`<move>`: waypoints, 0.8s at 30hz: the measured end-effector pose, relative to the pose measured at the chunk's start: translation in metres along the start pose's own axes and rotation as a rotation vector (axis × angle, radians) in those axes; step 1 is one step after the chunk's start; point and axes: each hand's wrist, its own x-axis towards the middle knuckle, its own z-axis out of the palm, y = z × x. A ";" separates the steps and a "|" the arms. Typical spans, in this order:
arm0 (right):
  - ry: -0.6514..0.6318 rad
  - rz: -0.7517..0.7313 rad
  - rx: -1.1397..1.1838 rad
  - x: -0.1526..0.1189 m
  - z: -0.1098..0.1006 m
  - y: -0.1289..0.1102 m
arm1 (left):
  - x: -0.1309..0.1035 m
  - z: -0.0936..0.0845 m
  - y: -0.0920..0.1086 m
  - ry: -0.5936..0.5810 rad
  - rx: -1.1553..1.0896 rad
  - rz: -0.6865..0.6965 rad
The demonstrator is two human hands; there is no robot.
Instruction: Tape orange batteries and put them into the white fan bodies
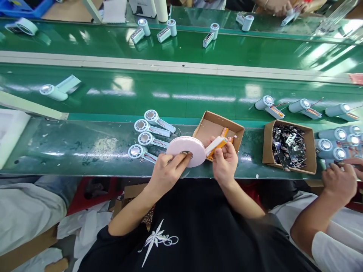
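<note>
My left hand (171, 168) grips a roll of pale pink double-sided tape (185, 145), its fingers at the core. My right hand (226, 160) is closed around a flat orange block (213, 152). A white strip (214, 144) lies along that block and reaches to the roll's edge. Behind my right hand stands a small cardboard box (236, 132), with more orange pieces inside. Left of the roll, several light-blue round-headed housings (146, 138) with flat handles and thin wires lie side by side on the bench.
A second cardboard box (265, 151) holds dark circuit boards (289, 145). Beside it are more blue housings (324, 144) and a co-worker's hand (340, 179). The green conveyor belt (170, 85) carries housings, and a pale rail (181, 66) runs behind it. Other people work across the line.
</note>
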 end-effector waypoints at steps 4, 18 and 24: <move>0.132 -0.054 0.100 -0.018 0.018 0.008 | 0.008 0.009 0.012 0.118 -0.037 -0.059; 0.271 -0.548 -0.023 0.090 -0.119 -0.068 | -0.159 -0.032 -0.142 0.130 0.232 -0.679; 0.268 -0.227 0.025 0.052 -0.094 -0.017 | -0.159 -0.042 -0.157 -0.047 0.162 -0.604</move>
